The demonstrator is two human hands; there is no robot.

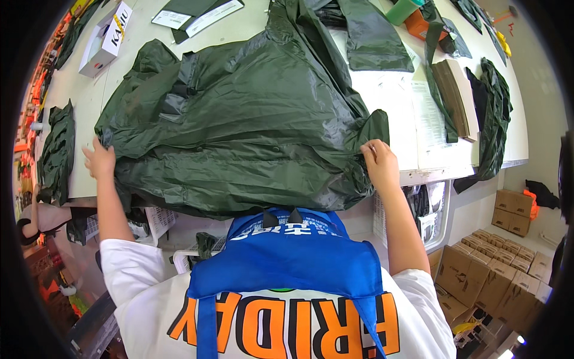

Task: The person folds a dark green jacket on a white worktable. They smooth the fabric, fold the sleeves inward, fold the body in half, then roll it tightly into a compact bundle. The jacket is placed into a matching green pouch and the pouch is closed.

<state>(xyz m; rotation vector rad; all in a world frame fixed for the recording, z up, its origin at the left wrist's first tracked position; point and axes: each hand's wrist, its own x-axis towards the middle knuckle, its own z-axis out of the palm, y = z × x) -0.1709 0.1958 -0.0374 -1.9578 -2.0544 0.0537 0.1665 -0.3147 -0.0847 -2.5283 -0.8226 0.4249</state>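
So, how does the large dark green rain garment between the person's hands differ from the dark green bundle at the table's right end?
Size: the rain garment covers much of the table; the bundle is narrow.
Pose: the rain garment is spread wide, while the bundle lies bunched lengthwise.
Contact: the right hand pinches the rain garment; no hand touches the bundle.
Both are dark green and wrinkled.

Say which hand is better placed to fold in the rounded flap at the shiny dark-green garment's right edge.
Probably the right hand: it's beside the flap; the left hand is at the garment's opposite edge.
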